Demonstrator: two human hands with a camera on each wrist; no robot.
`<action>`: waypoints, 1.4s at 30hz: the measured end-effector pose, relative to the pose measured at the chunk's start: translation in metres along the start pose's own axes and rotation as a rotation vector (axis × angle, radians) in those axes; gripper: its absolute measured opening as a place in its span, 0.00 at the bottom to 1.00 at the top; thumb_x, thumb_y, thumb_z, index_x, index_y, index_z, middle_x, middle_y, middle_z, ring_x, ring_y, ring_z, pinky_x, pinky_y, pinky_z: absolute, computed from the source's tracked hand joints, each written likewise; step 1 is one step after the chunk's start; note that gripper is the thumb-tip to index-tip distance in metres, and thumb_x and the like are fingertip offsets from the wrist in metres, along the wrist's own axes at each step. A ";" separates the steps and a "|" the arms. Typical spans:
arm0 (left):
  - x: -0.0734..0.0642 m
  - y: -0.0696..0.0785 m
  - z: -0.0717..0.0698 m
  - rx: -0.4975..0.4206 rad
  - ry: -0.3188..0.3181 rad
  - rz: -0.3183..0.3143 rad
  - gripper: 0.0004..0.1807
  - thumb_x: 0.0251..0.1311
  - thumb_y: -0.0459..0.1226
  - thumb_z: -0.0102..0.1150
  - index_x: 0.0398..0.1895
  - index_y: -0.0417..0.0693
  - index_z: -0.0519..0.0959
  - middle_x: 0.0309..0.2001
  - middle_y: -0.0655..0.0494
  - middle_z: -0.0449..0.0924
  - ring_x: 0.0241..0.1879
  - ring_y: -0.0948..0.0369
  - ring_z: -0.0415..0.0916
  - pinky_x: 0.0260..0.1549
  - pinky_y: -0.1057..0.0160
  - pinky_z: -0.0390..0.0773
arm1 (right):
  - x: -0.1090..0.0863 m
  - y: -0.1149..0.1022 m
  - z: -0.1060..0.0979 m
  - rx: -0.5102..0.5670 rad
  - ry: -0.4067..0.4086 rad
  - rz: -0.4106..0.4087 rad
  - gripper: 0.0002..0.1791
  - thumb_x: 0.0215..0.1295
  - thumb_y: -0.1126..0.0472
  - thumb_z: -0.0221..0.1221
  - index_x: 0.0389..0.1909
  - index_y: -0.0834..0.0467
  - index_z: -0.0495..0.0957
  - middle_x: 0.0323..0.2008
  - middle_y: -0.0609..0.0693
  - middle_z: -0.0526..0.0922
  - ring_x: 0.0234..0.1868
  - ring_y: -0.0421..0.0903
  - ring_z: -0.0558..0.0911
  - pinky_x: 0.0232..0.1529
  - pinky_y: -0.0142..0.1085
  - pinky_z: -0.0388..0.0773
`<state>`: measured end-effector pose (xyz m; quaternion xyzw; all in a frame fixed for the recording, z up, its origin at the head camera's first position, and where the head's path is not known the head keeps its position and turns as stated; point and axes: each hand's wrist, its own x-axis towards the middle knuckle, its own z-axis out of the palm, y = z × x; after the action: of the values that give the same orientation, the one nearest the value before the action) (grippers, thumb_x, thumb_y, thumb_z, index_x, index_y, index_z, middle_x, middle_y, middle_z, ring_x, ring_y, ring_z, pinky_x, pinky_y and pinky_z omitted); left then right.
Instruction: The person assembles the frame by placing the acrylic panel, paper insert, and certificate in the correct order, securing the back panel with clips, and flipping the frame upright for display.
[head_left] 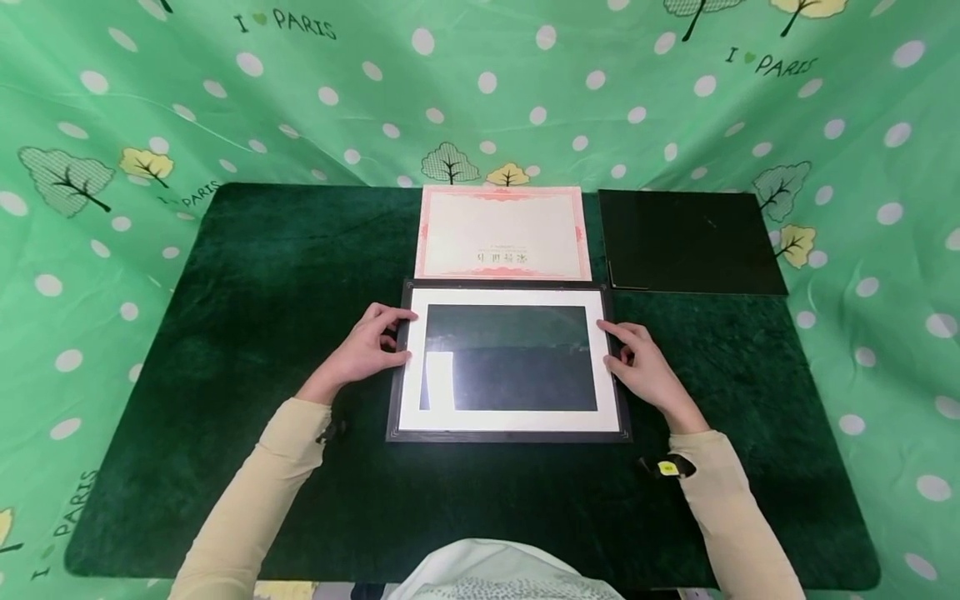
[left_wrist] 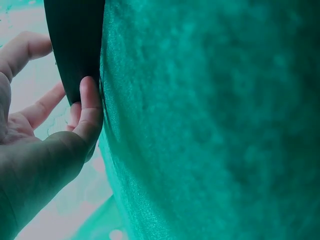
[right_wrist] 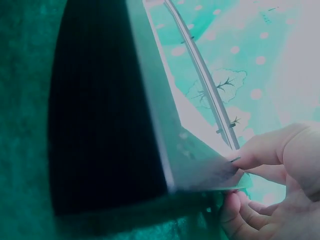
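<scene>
A black picture frame [head_left: 510, 437] with a white mat [head_left: 510, 422] and a clear pane [head_left: 517, 367] lies in the middle of the table in the head view. My left hand [head_left: 367, 343] grips its left side, and in the left wrist view thumb and fingers of the left hand [left_wrist: 60, 130] meet a dark edge [left_wrist: 77, 45]. On the opposite side, my right hand [head_left: 637, 364] holds the frame's right side. In the right wrist view the fingers of the right hand [right_wrist: 270, 185] pinch the rim near a corner, by a metal strip [right_wrist: 205, 75] with small tabs.
Behind the frame lies a pink-bordered certificate [head_left: 502, 233], upside down to me. A black flat board [head_left: 690, 242] rests at the back right. The dark green cloth [head_left: 262, 275] covers the table, and a green dotted curtain [head_left: 480, 92] hangs around it.
</scene>
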<state>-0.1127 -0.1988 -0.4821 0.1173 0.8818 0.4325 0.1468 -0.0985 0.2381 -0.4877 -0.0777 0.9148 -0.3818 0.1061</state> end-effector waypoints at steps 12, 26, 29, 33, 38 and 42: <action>-0.002 -0.003 -0.002 -0.035 -0.004 -0.009 0.29 0.53 0.30 0.69 0.60 0.43 0.73 0.50 0.45 0.62 0.52 0.48 0.63 0.50 0.49 0.75 | -0.002 -0.001 0.000 0.040 -0.013 0.021 0.29 0.67 0.71 0.55 0.69 0.60 0.65 0.61 0.67 0.58 0.35 0.51 0.66 0.33 0.39 0.66; 0.007 -0.002 -0.013 -0.048 -0.024 -0.010 0.29 0.56 0.33 0.68 0.62 0.45 0.70 0.52 0.41 0.63 0.52 0.47 0.64 0.49 0.48 0.75 | 0.010 0.000 -0.016 0.102 -0.034 0.046 0.32 0.67 0.66 0.58 0.71 0.60 0.61 0.62 0.66 0.60 0.47 0.57 0.69 0.41 0.45 0.71; 0.017 -0.003 -0.016 -0.044 -0.011 -0.001 0.29 0.58 0.33 0.66 0.63 0.44 0.69 0.53 0.39 0.63 0.53 0.45 0.65 0.49 0.47 0.74 | 0.018 -0.003 -0.020 0.116 -0.007 0.033 0.31 0.67 0.66 0.57 0.70 0.60 0.61 0.62 0.67 0.61 0.49 0.59 0.69 0.44 0.48 0.71; 0.033 -0.003 -0.022 -0.054 0.013 -0.018 0.29 0.60 0.34 0.64 0.64 0.44 0.67 0.57 0.38 0.62 0.55 0.44 0.65 0.52 0.46 0.72 | 0.031 -0.006 -0.023 0.105 0.030 0.036 0.30 0.67 0.64 0.57 0.69 0.60 0.63 0.61 0.66 0.62 0.50 0.58 0.69 0.41 0.49 0.72; 0.051 -0.002 -0.026 -0.109 0.051 -0.067 0.30 0.62 0.34 0.61 0.67 0.44 0.65 0.63 0.37 0.61 0.60 0.43 0.63 0.55 0.44 0.67 | 0.046 -0.008 -0.026 0.112 0.042 0.028 0.29 0.67 0.65 0.56 0.68 0.62 0.62 0.60 0.66 0.63 0.52 0.61 0.68 0.46 0.52 0.70; 0.067 0.000 -0.027 -0.145 0.069 -0.095 0.31 0.62 0.34 0.60 0.68 0.43 0.63 0.66 0.38 0.59 0.62 0.43 0.61 0.57 0.44 0.66 | 0.058 -0.011 -0.029 0.121 0.035 0.035 0.29 0.68 0.65 0.55 0.69 0.63 0.62 0.60 0.67 0.62 0.55 0.63 0.67 0.54 0.55 0.66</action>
<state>-0.1844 -0.1960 -0.4773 0.0491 0.8573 0.4917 0.1447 -0.1608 0.2372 -0.4679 -0.0485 0.8930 -0.4359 0.1013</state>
